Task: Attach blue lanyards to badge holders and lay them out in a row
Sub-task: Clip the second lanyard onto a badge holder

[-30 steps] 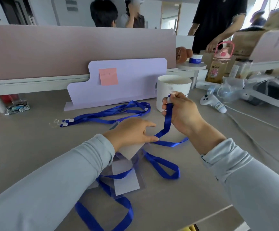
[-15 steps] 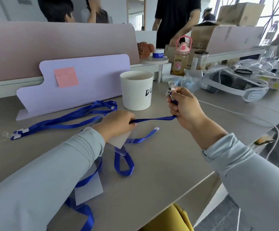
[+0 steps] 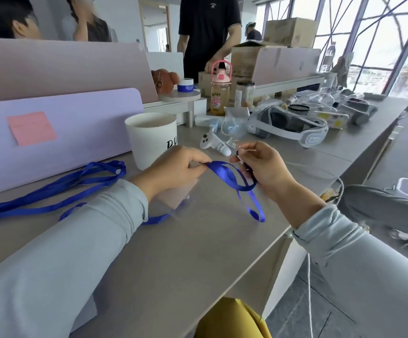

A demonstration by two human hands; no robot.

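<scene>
Lanyard (image 3: 225, 174) — pinched by left hand (image 3: 173, 172), right hand (image 3: 264, 169) | grey desk (image 3: 198, 252) | office windows (image 3: 381, 45)

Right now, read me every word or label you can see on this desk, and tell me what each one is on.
"Relax": on the pink-lidded bottle.
"D" and an unclear second letter: black lettering on the white cup; the left hand hides the rest.
Handwritten tags on the white controller and the headset: too blurred to read.
Blue jar label and pink sticky note: unreadable.
</scene>
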